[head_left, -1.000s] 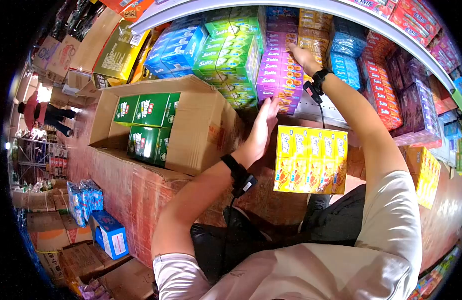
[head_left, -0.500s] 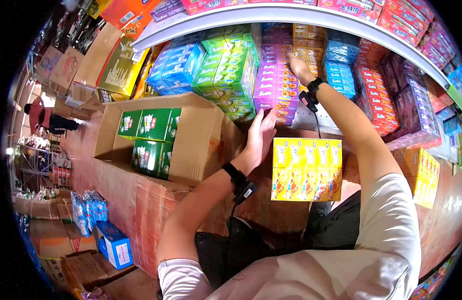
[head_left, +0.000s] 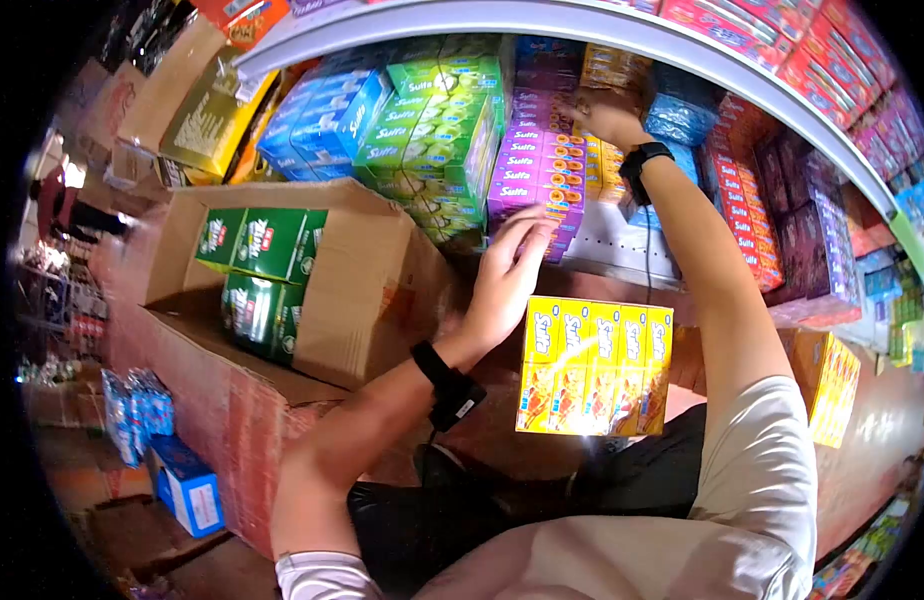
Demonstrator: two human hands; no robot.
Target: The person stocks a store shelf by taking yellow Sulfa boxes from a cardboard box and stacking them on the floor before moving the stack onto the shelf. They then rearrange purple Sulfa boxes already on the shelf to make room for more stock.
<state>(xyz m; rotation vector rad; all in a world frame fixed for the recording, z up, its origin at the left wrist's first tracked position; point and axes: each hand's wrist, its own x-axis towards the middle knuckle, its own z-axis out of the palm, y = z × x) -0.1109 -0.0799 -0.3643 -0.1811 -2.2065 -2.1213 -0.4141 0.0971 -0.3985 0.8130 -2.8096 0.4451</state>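
A stack of purple Sulfa-type candy boxes (head_left: 527, 175) stands on the lower shelf between green and orange ones. My left hand (head_left: 510, 270) is open at the stack's lower front, its outstretched fingers against the boxes. My right hand (head_left: 612, 115) reaches over the stack's upper right side, open, with its shaded fingers bent toward the purple boxes. Orange-yellow boxes (head_left: 607, 170) sit behind and beside that hand. Below my hands, a yellow block of candy boxes (head_left: 594, 370) lies in front of the shelf, above my legs.
An open carton (head_left: 382, 290) holding green packs (head_left: 277, 245) stands at left. Green boxes (head_left: 432, 140) and blue boxes (head_left: 327, 115) fill the shelf's left; red boxes (head_left: 747, 200) are at right. The upper shelf edge (head_left: 462, 18) overhangs my hands. A person (head_left: 67, 210) stands far left.
The view has shifted, moving most things left and down. My right hand has moved from along the purple stack's right side to its upper back, fingers more bent. My left hand stays at its front.
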